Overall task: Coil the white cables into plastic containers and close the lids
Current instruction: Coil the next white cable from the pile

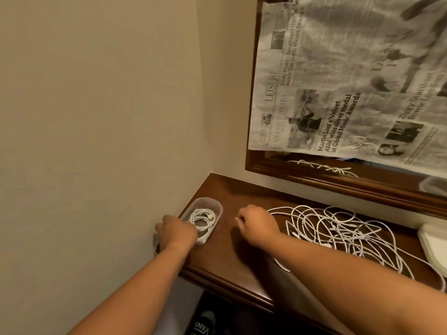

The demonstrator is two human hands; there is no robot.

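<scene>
Reaching in from the lower left with the left hand (176, 232), knuckles up, fingers curling down over the near end of the clear plastic container (208, 200); impossible to tell whether gripping it. Sitting lidless at the left end of the dark wooden tabletop (229, 250), just beside the wall, and holding one white cable (202, 220) wound into a neat round coil, its orange-tipped plug lying on top. Resting or hovering right of the container, mid-frame, with the right hand (258, 226), fingers curled under, hold unclear. Sprawling further right as loose white cables (338, 228), thin loops tangling across the wood, one strand passing under the right forearm. Hanging at upper right as newspaper (338, 81) over a wood-framed mirror (314, 176).
</scene>
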